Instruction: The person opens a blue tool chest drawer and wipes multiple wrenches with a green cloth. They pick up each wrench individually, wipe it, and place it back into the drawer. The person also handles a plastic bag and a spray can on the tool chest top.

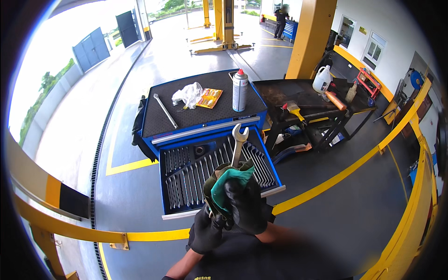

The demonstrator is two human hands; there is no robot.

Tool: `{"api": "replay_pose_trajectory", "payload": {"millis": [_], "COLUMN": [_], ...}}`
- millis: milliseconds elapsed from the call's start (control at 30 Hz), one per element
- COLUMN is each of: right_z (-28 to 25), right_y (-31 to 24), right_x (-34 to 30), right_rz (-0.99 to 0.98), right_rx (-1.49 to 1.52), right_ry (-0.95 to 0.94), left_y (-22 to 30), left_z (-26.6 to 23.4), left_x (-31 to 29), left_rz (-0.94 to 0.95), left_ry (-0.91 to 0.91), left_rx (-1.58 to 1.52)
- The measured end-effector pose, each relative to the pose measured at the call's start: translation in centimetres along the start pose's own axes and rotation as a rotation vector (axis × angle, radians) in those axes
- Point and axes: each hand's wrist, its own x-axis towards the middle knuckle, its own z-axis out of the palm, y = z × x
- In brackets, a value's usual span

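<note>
Right grip: the right hand [246, 205], in a black glove, is closed around a green rag [227, 183] wrapped about the lower shank of a combination wrench [238, 144]; the cloth lies between palm and metal, apparently for wiping the tool.
Left grip: the left hand [208, 228], also gloved in black, is curled shut on the bunched lower end of the rag, just below and to the left of the right hand, and appears to steady it.
Wrench: held nearly upright in front of the chest, open-end jaw at the top, bare steel showing only above the rag; it sits in line with the open drawer [217, 172].
Hand pose: both forearms enter from the lower edge and meet at the midline; the hands are stacked and touching, the right above, knuckles toward the camera.
Drawer: pulled out from the blue tool cart [154, 140], with wrenches laid in ordered rows by size, which keeps each slot easy to find.
Cart tabletop [196, 116]: a black mat carries a long ratchet handle [165, 111], a crumpled plastic bag [188, 94], a yellow packet [209, 98] and an upright spray can [240, 90].
Surroundings: a dark workbench [298, 93] stands just right of the cart, bearing a white jug [322, 79] and a brush [293, 110]; another person [281, 18] stands well apart at the far end of the floor.
</note>
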Motion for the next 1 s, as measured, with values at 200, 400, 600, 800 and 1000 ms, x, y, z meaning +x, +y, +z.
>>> {"api": "replay_pose_trajectory", "payload": {"millis": [200,400,600,800,1000], "right_z": [-0.1,-2.7,-3.7,-0.1,0.8], "right_y": [0.4,-2.5,-2.2,1.2,1.7], "right_x": [0.6,2.3,2.9,0.2,0.5], "right_rz": [-0.094,-0.323,-0.440,-0.066,-0.146], "right_rx": [-0.174,-0.542,-0.416,-0.336,-0.415], "right_ry": [0.007,0.144,0.113,-0.026,-0.241], "left_y": [-1.2,-2.5,-2.9,0.4,-0.9], "left_z": [-1.7,-2.2,-2.4,-0.6,-1.2], "left_x": [0.1,-0.9,-1.4,-0.5,0.6], "left_rz": [-0.086,-0.181,-0.097,0.043,-0.022], "left_ry": [0.026,-0.255,-0.301,0.078,0.279], "left_rx": [0.040,-0.215,0.019,-0.033,-0.271]}}
